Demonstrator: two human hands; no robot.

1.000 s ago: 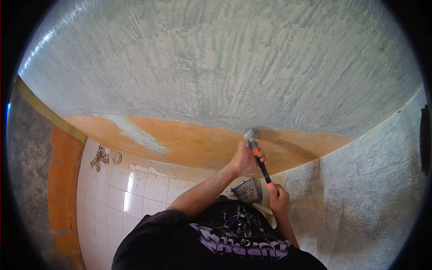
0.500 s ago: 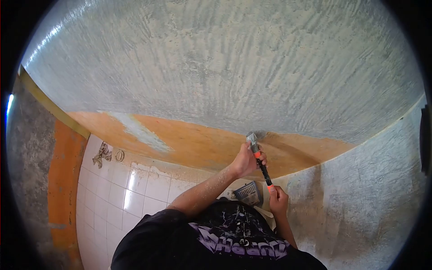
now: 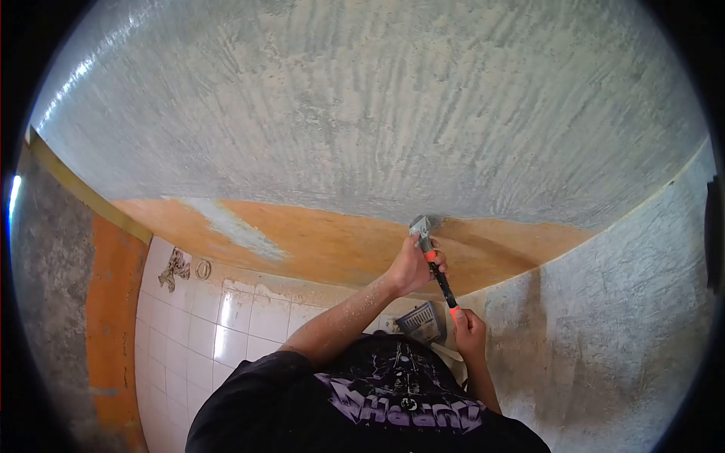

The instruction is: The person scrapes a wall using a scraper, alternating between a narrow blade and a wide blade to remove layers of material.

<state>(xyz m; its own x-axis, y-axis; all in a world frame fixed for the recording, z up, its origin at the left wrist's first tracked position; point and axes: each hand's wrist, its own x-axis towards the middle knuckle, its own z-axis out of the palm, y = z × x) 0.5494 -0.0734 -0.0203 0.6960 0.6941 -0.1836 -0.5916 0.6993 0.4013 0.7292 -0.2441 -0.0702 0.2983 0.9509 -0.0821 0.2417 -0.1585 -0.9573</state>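
Note:
A long-handled scraper (image 3: 439,277) with a grey head and a black and orange handle is held slantwise against the wall (image 3: 362,121). My left hand (image 3: 412,266) is closed around the handle just below the head. Lower down, my right hand (image 3: 470,334) grips the orange end of the same handle. The scraper's head meets the wall where the rough grey surface borders a band of orange paint (image 3: 325,232). Its working edge is too small to make out.
A ridged paint tray (image 3: 420,323) lies on the floor near the corner, partly hidden by my body. A crumpled cloth (image 3: 175,268) and a tape-like ring (image 3: 203,269) lie on the white tiles (image 3: 268,317) along the wall. A side wall (image 3: 604,332) rises on the right.
The scraper's head has shifted slightly up and left in view, with both hands still on the handle. The whole view has tilted a little.

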